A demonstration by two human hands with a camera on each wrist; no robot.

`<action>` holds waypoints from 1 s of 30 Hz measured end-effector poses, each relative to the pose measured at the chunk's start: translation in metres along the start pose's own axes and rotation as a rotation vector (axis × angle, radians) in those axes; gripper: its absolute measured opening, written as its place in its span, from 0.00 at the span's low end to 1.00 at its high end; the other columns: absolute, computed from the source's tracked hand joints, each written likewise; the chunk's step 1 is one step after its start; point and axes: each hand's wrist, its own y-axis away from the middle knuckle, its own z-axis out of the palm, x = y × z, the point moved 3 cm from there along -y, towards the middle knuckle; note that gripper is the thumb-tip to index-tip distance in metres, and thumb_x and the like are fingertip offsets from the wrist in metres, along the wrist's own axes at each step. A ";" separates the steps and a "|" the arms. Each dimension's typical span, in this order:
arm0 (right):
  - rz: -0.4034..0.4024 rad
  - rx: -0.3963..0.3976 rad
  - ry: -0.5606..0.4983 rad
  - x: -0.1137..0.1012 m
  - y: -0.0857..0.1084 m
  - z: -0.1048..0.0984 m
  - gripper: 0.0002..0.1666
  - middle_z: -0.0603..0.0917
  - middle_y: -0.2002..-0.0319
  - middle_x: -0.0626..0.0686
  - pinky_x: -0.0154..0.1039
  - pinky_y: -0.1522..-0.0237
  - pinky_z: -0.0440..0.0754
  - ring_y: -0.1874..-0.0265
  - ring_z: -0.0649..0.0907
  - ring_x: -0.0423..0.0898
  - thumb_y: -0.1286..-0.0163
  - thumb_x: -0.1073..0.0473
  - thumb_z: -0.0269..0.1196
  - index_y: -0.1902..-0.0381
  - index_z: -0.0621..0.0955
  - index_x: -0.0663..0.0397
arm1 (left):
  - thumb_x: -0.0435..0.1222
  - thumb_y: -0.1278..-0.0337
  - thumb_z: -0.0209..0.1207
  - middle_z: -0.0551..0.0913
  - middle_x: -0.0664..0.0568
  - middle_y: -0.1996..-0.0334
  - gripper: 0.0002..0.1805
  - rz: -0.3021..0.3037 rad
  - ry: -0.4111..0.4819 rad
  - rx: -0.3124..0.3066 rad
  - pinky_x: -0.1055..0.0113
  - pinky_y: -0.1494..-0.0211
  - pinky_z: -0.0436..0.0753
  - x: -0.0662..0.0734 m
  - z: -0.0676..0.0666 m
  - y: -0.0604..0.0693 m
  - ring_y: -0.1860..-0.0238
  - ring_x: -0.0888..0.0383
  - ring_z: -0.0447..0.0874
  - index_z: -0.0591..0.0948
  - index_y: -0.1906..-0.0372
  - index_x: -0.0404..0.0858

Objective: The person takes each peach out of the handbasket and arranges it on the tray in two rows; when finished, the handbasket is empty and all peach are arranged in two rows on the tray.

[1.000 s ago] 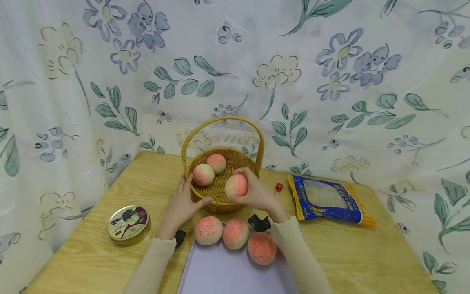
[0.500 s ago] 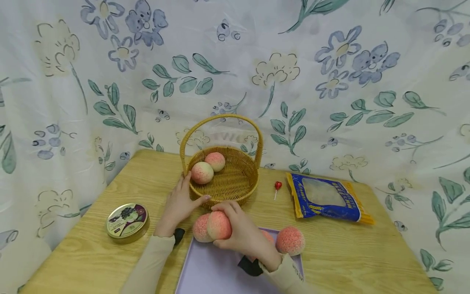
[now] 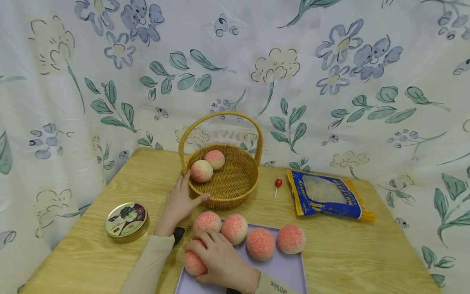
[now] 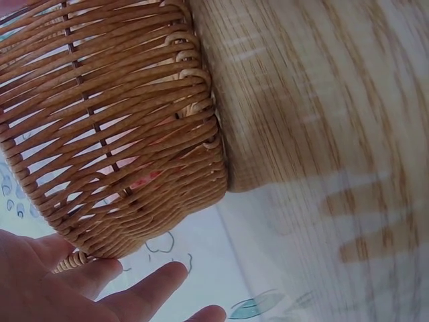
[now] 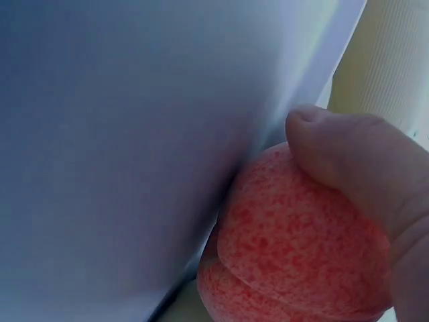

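In the head view, a wicker basket (image 3: 236, 179) with a tall handle stands at the table's back. Two pink-and-cream peaches (image 3: 201, 171) lie in its left half. My left hand (image 3: 180, 204) touches the basket's left side, fingers spread, thumb lying along the front rim. At the left of the lilac tray (image 3: 279, 263), my right hand (image 3: 224, 259) holds a peach (image 3: 194, 263), fingers curled over its top. In the right wrist view, the thumb presses on this pink peach (image 5: 301, 228) beside the tray surface. Several other peaches (image 3: 260, 243) sit in a row along the tray's back edge.
A round tin (image 3: 126, 220) stands on the wooden table at the left. Right of the basket lies a red lollipop (image 3: 278, 183), and beyond it a blue and yellow food packet (image 3: 327, 196). A floral curtain (image 3: 227, 73) hangs behind.
My right hand has carried its peach out of the basket, towards me and down to the tray's left side. The left hand keeps its place at the basket.
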 end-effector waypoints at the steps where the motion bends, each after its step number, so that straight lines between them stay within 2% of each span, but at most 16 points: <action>1: 0.004 -0.001 0.001 0.000 0.000 0.001 0.47 0.76 0.46 0.45 0.36 0.46 0.77 0.48 0.76 0.41 0.65 0.36 0.80 0.45 0.73 0.38 | 0.65 0.49 0.60 0.47 0.30 0.25 0.60 0.000 0.001 0.000 0.28 0.34 0.58 0.000 0.000 0.000 0.30 0.26 0.56 0.45 0.22 0.38; 9: -0.008 -0.047 -0.008 0.002 0.001 0.003 0.50 0.73 0.42 0.46 0.37 0.41 0.75 0.42 0.74 0.42 0.63 0.36 0.79 0.42 0.70 0.39 | 0.65 0.49 0.60 0.47 0.30 0.25 0.60 0.000 0.001 -0.001 0.28 0.35 0.58 0.001 -0.002 0.000 0.31 0.25 0.56 0.44 0.22 0.38; 14: -0.014 -0.141 -0.034 0.006 0.001 -0.001 0.51 0.72 0.39 0.47 0.38 0.37 0.73 0.39 0.73 0.44 0.57 0.32 0.75 0.38 0.68 0.41 | 0.65 0.49 0.60 0.48 0.30 0.25 0.60 0.002 -0.005 0.003 0.28 0.35 0.58 0.001 -0.001 0.001 0.32 0.24 0.57 0.45 0.22 0.37; 18: 0.032 -0.229 -0.203 0.016 -0.003 -0.016 0.47 0.73 0.37 0.46 0.38 0.36 0.73 0.37 0.73 0.43 0.46 0.36 0.71 0.33 0.66 0.42 | 0.65 0.49 0.60 0.47 0.30 0.25 0.60 0.012 -0.008 0.004 0.29 0.34 0.58 0.000 -0.001 0.000 0.30 0.26 0.56 0.45 0.23 0.37; 22: 0.136 -0.277 -0.423 0.036 -0.010 -0.034 0.41 0.75 0.39 0.46 0.36 0.39 0.75 0.40 0.76 0.40 0.41 0.45 0.70 0.33 0.68 0.44 | 0.64 0.49 0.61 0.48 0.29 0.25 0.60 0.015 -0.012 0.006 0.29 0.35 0.60 0.000 -0.003 0.000 0.31 0.26 0.57 0.46 0.23 0.36; 24: 0.197 -0.280 -0.535 0.049 -0.016 -0.044 0.38 0.76 0.40 0.48 0.37 0.40 0.75 0.42 0.77 0.42 0.39 0.48 0.70 0.34 0.69 0.46 | 0.64 0.49 0.61 0.48 0.29 0.25 0.60 0.016 -0.011 0.007 0.29 0.36 0.61 0.001 -0.004 0.000 0.32 0.24 0.58 0.46 0.23 0.36; 26: 0.245 -0.258 -0.626 0.065 -0.023 -0.052 0.36 0.76 0.39 0.52 0.42 0.41 0.77 0.42 0.77 0.47 0.38 0.51 0.69 0.34 0.70 0.49 | 0.63 0.49 0.61 0.49 0.29 0.26 0.60 0.017 -0.010 0.009 0.28 0.37 0.62 0.002 -0.005 0.000 0.33 0.23 0.59 0.46 0.23 0.35; 30: 0.338 -0.225 -0.729 0.102 -0.039 -0.064 0.33 0.75 0.37 0.56 0.51 0.41 0.77 0.40 0.76 0.55 0.35 0.53 0.67 0.35 0.70 0.55 | 0.62 0.48 0.62 0.48 0.29 0.25 0.59 0.008 -0.007 0.009 0.29 0.37 0.62 0.003 -0.002 0.001 0.33 0.24 0.59 0.46 0.23 0.35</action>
